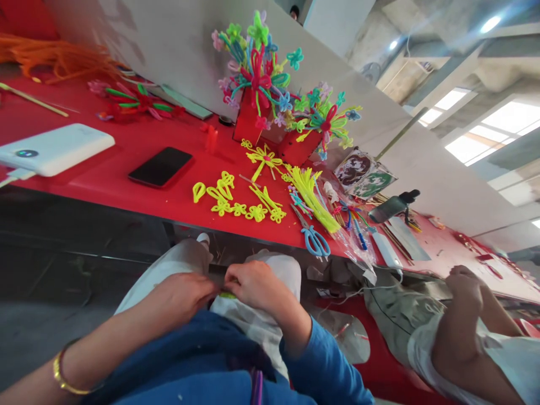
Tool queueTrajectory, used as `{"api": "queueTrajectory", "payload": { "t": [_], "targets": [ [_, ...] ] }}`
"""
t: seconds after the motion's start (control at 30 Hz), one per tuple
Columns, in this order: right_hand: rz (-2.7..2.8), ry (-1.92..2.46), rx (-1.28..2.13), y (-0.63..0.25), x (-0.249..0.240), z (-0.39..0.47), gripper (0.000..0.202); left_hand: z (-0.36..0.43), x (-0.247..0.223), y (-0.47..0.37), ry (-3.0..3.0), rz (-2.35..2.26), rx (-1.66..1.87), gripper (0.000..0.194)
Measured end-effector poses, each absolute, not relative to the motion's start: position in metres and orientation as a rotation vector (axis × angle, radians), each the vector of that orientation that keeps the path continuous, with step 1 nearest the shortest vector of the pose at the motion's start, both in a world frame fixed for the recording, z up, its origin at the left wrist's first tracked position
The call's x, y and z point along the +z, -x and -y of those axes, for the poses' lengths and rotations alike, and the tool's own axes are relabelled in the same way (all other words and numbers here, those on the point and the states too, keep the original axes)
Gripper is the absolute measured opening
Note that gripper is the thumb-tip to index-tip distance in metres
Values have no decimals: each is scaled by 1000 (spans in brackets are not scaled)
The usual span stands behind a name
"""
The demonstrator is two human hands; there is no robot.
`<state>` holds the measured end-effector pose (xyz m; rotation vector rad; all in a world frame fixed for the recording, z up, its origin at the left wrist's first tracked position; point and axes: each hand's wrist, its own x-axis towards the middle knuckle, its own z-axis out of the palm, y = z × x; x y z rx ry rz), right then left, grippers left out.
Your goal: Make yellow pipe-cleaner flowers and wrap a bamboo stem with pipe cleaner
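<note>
My left hand (pixel 189 295), with a gold bracelet on the wrist, and my right hand (pixel 255 284) meet low over my lap. Their fingers are closed around a short yellow pipe cleaner (pixel 228 295), mostly hidden by the hands. On the red table ahead lie shaped yellow pipe-cleaner flowers (pixel 256 212), loops (pixel 198 192) and a bigger yellow flower with a pink centre (pixel 266 160). To their right is a bundle of straight yellow pipe cleaners (pixel 314 199). Blue-handled scissors (pixel 316 241) rest beside it at the table's front edge.
Colourful pipe-cleaner bouquets stand in red boxes (pixel 248 118) at the back. A black phone (pixel 160 166) and white power bank (pixel 57 147) lie left, a dropper bottle (pixel 390 208) right. Another person's hands (pixel 466 289) are at the far right.
</note>
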<state>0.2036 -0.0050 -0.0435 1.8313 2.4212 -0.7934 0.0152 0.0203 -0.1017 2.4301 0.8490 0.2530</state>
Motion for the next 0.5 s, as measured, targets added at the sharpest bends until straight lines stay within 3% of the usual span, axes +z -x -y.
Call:
{"api": "queueTrajectory", "payload": {
  "t": [0.13, 0.27, 0.37, 0.5],
  "targets": [
    [-2390, -1702, -1519, -214, -49, 1, 6, -17, -91, -7, -2209, -718, 249, 32],
    [-2150, -1843, -2142, -211, -60, 3, 11, -12, -82, -9, -1744, -879, 408, 25],
    [-2120, -2076, -2356, -200, -71, 8, 14, -9, -78, -17, -1489, -1021, 617, 23],
    [-2118, -2290, -2378, -185, -85, 14, 16, -9, -75, -25, -1366, -1110, 722, 24]
  ]
}}
